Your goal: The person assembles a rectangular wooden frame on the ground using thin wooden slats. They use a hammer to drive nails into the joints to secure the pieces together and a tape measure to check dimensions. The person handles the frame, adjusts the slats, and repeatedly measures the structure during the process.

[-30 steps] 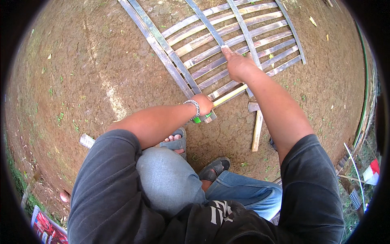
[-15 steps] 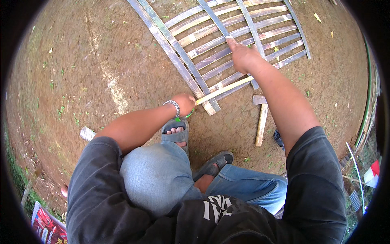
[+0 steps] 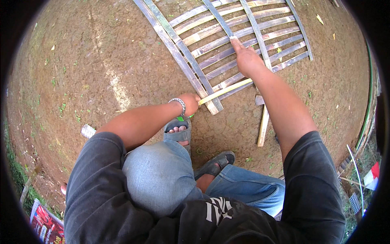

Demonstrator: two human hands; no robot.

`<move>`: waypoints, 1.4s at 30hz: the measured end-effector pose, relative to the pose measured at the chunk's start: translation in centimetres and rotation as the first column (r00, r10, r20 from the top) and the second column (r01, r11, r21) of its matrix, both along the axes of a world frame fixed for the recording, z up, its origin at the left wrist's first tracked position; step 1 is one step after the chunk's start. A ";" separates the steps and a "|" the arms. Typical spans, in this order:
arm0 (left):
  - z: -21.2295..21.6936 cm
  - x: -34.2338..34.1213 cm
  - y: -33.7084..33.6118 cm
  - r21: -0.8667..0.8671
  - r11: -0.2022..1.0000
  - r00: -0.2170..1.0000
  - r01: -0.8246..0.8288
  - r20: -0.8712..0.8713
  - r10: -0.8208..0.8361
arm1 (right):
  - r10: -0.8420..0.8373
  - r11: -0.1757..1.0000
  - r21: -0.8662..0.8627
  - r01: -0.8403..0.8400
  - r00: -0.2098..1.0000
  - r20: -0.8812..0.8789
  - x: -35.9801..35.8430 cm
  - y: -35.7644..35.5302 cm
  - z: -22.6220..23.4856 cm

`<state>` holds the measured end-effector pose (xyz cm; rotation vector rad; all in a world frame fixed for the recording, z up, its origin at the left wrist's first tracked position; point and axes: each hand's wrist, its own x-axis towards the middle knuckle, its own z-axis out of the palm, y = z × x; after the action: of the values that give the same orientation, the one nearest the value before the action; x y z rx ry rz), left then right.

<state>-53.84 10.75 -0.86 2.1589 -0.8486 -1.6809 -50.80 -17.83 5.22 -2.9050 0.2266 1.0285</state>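
Note:
My left hand [image 3: 189, 103], with a chain bracelet at the wrist, is closed at the near left corner of a slatted bamboo frame [image 3: 211, 106]. From its fingers a yellow tape measure [image 3: 224, 93] stretches right along the frame's near end and passes out of sight beneath my right forearm. Bits of green show under the left hand, by my sandal. My right hand [image 3: 248, 61] lies over a lengthwise slat in the frame's middle. Its index finger is stretched out with the tip on that slat; the other fingers are partly hidden.
A hatchet-like tool with a wooden handle [image 3: 263, 128] lies on the dirt ground below my right forearm. My sandalled feet [image 3: 177, 132] are just short of the frame. A clear plastic bottle [image 3: 87, 131] lies at left, and a green hose [image 3: 365, 105] runs along the right edge.
The whole scene has shifted slightly to the right in view. Both hands stay at about the same places on the frame, and my right forearm now covers more beside the tool.

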 end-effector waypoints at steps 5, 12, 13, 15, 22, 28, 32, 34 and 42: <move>0.9 0.8 0.9 0.017 0.999 0.999 0.037 -0.005 -0.037 | 0.125 0.990 -0.075 -0.122 0.992 0.033 -0.4 1.3 0.3; 2.1 0.7 1.5 0.038 0.999 1.000 0.000 -0.005 0.000 | 0.078 0.994 -0.080 -0.072 0.995 0.066 -1.0 1.7 -0.4; 2.4 0.8 1.5 0.040 0.999 1.000 -0.004 -0.002 0.004 | 0.076 0.994 -0.083 -0.071 0.995 0.061 -0.9 1.8 -0.4; 3.0 0.7 1.3 0.057 0.998 1.000 -0.025 0.008 0.024 | 0.069 0.995 -0.074 -0.065 0.996 0.059 -0.8 1.7 -0.3; 2.4 0.5 1.6 0.065 0.997 0.999 0.039 0.009 -0.040 | 0.039 0.998 -0.059 -0.034 0.996 0.079 -0.9 2.1 -0.4; 3.8 0.6 1.8 0.031 0.997 0.997 -0.071 0.036 0.070 | 0.036 0.999 0.011 -0.037 0.993 0.110 -1.3 0.8 -0.8; 3.1 0.5 1.8 0.038 0.998 0.999 0.041 0.028 -0.042 | 0.046 0.996 0.071 -0.057 0.989 0.144 -1.4 0.0 -1.0; 0.7 0.9 2.1 0.057 0.989 0.990 0.139 0.006 -0.139 | 0.048 0.989 0.132 -0.074 0.981 0.190 -0.8 0.1 -1.1; 1.0 0.0 1.9 0.154 0.913 0.910 0.377 0.119 -0.396 | 0.012 0.986 0.162 -0.044 0.981 0.194 -1.6 -1.0 -2.5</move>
<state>-53.85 12.69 0.13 2.3422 -1.3218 -1.8105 -52.38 -18.80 2.74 -2.8370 0.0866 0.7231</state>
